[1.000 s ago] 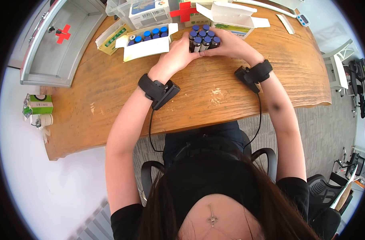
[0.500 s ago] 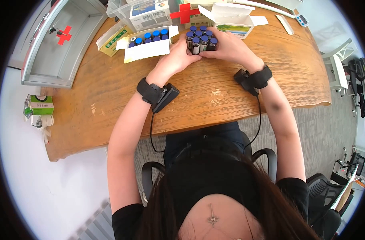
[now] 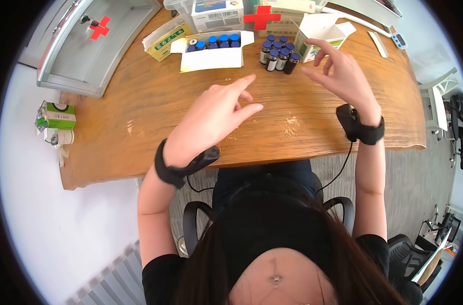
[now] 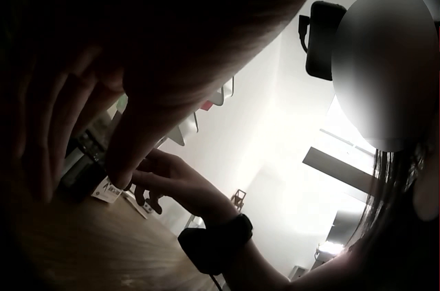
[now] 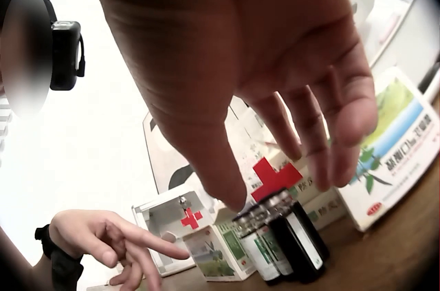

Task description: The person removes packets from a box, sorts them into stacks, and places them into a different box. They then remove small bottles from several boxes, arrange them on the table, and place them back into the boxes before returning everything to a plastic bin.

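Note:
Several dark vials with blue caps [image 3: 281, 53] stand in a tight cluster on the table. The left hand [image 3: 213, 114] is above the table to their lower left, fingers extended and holding nothing. To their right, the right hand [image 3: 345, 76] hovers in front of an open white-and-green box [image 3: 317, 36], its fingers loosely bent and empty. In the right wrist view the vials [image 5: 282, 239] stand below the right hand [image 5: 275, 78], apart from it. An open white carton [image 3: 211, 60] left of the cluster holds more blue-capped vials.
A yellow-green box [image 3: 166, 40] leans left of the carton. Behind are a clear bin with boxes and a red cross [image 3: 262, 18]. A glass-fronted cabinet [image 3: 69, 66] stands at the left, a green box [image 3: 60, 116] beyond the table's left edge, a small timer [image 3: 399, 41] at the back right.
Both hands have let go of the vial cluster and drawn apart, the left toward the lower left, the right to the right. The head view has shifted slightly.

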Motion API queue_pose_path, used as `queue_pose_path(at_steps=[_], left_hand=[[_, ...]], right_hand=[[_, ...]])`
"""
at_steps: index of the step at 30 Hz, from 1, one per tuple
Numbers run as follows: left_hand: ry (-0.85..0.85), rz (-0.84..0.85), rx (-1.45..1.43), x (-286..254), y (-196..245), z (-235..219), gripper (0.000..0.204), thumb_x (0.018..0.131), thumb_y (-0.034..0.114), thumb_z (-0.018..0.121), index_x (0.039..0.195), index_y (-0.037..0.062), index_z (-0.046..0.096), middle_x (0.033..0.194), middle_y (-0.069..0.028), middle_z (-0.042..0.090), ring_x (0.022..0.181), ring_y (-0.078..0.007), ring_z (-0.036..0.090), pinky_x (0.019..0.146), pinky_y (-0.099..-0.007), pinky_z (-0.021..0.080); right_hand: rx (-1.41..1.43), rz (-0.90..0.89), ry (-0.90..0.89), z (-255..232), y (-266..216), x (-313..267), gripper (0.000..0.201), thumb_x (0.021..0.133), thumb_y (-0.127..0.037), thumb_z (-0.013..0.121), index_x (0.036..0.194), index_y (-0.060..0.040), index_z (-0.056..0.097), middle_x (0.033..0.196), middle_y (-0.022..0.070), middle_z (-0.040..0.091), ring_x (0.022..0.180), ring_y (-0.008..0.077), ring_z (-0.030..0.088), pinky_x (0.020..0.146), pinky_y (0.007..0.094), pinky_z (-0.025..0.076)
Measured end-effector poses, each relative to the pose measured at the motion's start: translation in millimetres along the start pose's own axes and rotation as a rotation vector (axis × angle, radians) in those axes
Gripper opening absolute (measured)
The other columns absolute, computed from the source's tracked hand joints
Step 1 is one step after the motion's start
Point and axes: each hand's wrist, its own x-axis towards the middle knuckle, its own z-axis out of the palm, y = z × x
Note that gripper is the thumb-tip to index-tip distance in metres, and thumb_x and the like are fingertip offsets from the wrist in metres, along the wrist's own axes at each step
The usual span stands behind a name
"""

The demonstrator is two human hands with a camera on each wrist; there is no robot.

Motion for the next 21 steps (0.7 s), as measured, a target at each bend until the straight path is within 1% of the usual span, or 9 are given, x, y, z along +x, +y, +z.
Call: queue_pose_path(at_steps=[2,3,5,7,8,12,15,17,21], left_hand=[[0.030,0.005,-0.146,-14,6,-27,0.040,0.089,0.023,0.061,0.125,0.0063,0.056,0.102,-0.0095,0.067,0.082,-0.0144,0.062,0.070,-0.0270,0.048],[0.031,0.002,-0.144,-15,2,-37,0.040,0.089,0.023,0.061,0.125,0.0063,0.056,0.102,-0.0095,0.067,0.082,-0.0144,0.062,0.070,-0.0270,0.048],[0.340,0.008,-0.084,-8,-13,-57,0.029,0.088,0.021,0.061,0.113,0.0065,0.062,0.096,-0.0117,0.068,0.080,-0.0215,0.065,0.071,-0.0308,0.049],[0.437,0.039,-0.017,4,-36,-71,0.027,0.087,0.020,0.060,0.112,0.0076,0.062,0.097,-0.0107,0.068,0.083,-0.0206,0.064,0.072,-0.0307,0.048],[0.532,0.073,0.051,12,-47,-77,0.026,0.087,0.019,0.060,0.111,0.0087,0.063,0.097,-0.0098,0.067,0.087,-0.0197,0.063,0.074,-0.0307,0.047],[0.450,0.106,-0.039,36,-78,-84,0.024,0.087,0.018,0.060,0.109,0.0086,0.063,0.102,-0.0089,0.066,0.094,-0.0207,0.061,0.078,-0.0313,0.047],[0.334,0.119,0.051,49,-77,-83,0.026,0.084,0.016,0.063,0.109,0.0082,0.063,0.105,-0.0097,0.066,0.093,-0.0227,0.061,0.081,-0.0326,0.047],[0.252,0.194,0.205,57,-79,-85,0.030,0.082,0.015,0.065,0.111,0.0089,0.064,0.108,-0.0067,0.065,0.095,-0.0204,0.060,0.084,-0.0301,0.046],[0.217,0.166,0.096,61,-84,-86,0.032,0.079,0.012,0.066,0.111,0.0066,0.063,0.107,-0.0092,0.065,0.097,-0.0241,0.060,0.086,-0.0342,0.046]], right_hand=[[0.011,-0.037,0.027,-6,-13,2,0.042,0.079,-0.031,0.070,0.114,-0.0109,0.059,0.076,0.0045,0.061,0.065,0.0197,0.060,0.060,0.0312,0.047],[0.017,-0.068,0.057,-8,-19,3,0.035,0.080,-0.028,0.070,0.108,-0.0097,0.062,0.077,0.0051,0.061,0.064,0.0192,0.059,0.060,0.0305,0.047],[0.061,-0.136,0.080,-6,-39,9,0.024,0.081,-0.023,0.069,0.098,-0.0073,0.065,0.080,0.0058,0.061,0.066,0.0191,0.059,0.061,0.0305,0.048],[0.137,-0.281,0.102,-1,-50,18,0.020,0.081,-0.020,0.068,0.094,-0.0057,0.065,0.080,0.0059,0.061,0.068,0.0201,0.059,0.062,0.0309,0.048],[0.098,-0.337,0.141,8,-50,23,0.016,0.083,-0.014,0.067,0.097,-0.0074,0.065,0.082,0.0021,0.061,0.067,0.0137,0.058,0.055,0.0250,0.044],[0.056,-0.413,0.234,35,-69,41,0.017,0.082,-0.014,0.065,0.098,-0.0072,0.063,0.095,0.0021,0.061,0.070,0.0202,0.059,0.063,0.0296,0.049],[0.029,-0.402,0.165,50,-81,51,0.018,0.081,-0.013,0.065,0.098,-0.0071,0.063,0.100,0.0033,0.061,0.075,0.0226,0.061,0.068,0.0325,0.050],[-0.009,-0.419,0.175,57,-83,55,0.020,0.080,-0.014,0.065,0.099,-0.0070,0.062,0.100,0.0045,0.060,0.083,0.0248,0.061,0.071,0.0350,0.051],[-0.060,-0.382,0.120,67,-86,56,0.022,0.078,-0.013,0.066,0.100,-0.0072,0.063,0.095,0.0057,0.059,0.091,0.0259,0.059,0.074,0.0369,0.051]])
